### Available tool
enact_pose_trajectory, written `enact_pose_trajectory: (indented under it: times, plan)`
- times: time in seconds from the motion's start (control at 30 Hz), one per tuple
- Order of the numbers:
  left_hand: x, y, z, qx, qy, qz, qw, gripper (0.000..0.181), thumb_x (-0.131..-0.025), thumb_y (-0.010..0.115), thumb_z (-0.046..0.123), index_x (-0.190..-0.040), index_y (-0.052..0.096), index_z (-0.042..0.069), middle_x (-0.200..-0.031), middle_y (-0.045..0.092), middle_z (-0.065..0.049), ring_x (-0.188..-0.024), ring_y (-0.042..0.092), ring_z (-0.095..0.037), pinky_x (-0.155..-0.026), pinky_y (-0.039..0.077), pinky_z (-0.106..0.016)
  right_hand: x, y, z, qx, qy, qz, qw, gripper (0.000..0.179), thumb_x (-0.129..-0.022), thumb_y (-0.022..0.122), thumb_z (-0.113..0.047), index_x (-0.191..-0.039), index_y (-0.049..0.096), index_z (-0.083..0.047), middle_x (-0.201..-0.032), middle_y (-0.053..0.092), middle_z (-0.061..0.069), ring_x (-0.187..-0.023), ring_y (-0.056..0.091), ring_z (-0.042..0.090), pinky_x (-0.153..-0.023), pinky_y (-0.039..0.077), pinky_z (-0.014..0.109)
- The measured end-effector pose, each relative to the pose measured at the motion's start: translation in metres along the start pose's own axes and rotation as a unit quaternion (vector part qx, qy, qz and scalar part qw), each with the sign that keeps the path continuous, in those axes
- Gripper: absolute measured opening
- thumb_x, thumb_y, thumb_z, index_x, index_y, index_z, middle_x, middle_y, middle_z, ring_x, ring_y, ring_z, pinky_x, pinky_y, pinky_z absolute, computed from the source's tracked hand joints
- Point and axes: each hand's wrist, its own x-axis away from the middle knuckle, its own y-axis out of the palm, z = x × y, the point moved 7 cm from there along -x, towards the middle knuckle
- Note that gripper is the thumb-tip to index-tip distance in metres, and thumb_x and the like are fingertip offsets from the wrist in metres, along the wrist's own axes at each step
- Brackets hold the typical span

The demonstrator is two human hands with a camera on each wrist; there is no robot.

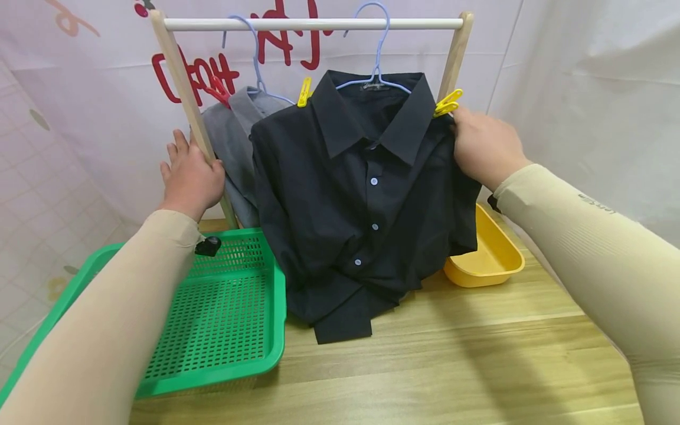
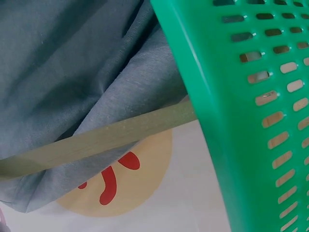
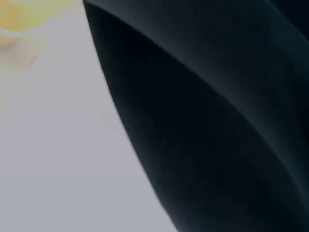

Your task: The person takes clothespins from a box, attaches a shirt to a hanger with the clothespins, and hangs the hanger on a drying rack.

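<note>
A black button-up shirt (image 1: 340,195) hangs from a light blue hanger (image 1: 378,53) on a small garment rack, a yellow clip (image 1: 304,92) on one shoulder and another yellow clip (image 1: 448,103) on the other. Behind it hangs a grey shirt (image 1: 234,141) with a red clip (image 1: 218,91). My left hand (image 1: 190,177) holds the rack's left wooden post (image 1: 183,82), thumb across its front and other fingers spread. At the black shirt's right shoulder, by the right post (image 1: 455,53), is my right hand (image 1: 486,144); its fingertips are mostly hidden and I cannot tell their grip.
A green perforated basket (image 1: 278,319) stands at the left on the wooden table (image 1: 425,366), under my left forearm. Partly behind the black shirt is a yellow tray (image 1: 483,274). A printed white cloth (image 1: 117,41) hangs behind the rack.
</note>
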Motion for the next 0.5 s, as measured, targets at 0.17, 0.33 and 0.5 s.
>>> enact_pose_trajectory:
  times: [0.17,0.33,0.5]
  plan:
    - [0.0,-0.001,0.001,0.0,0.005,0.0,1.0,0.083,-0.107,0.043,0.037,-0.168,-0.004,0.006,-0.175,-0.021,-0.016,-0.163,-0.013,-0.046,-0.125,-0.004,-0.076,0.004,0.003,0.007,-0.022,-0.002,0.009,0.9997,0.036,-0.113,0.031,-0.025,-0.129,0.051,0.0,-0.105,0.063,0.025,-0.089,0.062,0.045,-0.075,0.052,0.063]
    - [0.001,-0.002,0.002,-0.003,0.007,0.0,1.0,0.084,-0.107,0.044,0.037,-0.168,-0.004,0.005,-0.176,-0.02,-0.018,-0.163,-0.012,-0.046,-0.125,-0.003,-0.076,0.008,0.005,0.011,-0.026,-0.012,0.027,0.9992,0.036,-0.113,0.031,-0.025,-0.128,0.051,0.001,-0.104,0.061,0.025,-0.09,0.06,0.046,-0.076,0.051,0.064]
    - [0.001,-0.003,0.003,-0.004,0.012,0.001,0.9999,0.084,-0.107,0.045,0.036,-0.168,-0.002,0.004,-0.176,-0.018,-0.019,-0.163,-0.011,-0.047,-0.125,-0.003,-0.077,0.013,0.008,0.015,-0.037,-0.017,0.036,0.9985,0.039,-0.113,0.03,-0.027,-0.127,0.052,0.002,-0.103,0.059,0.024,-0.091,0.059,0.045,-0.08,0.051,0.064]
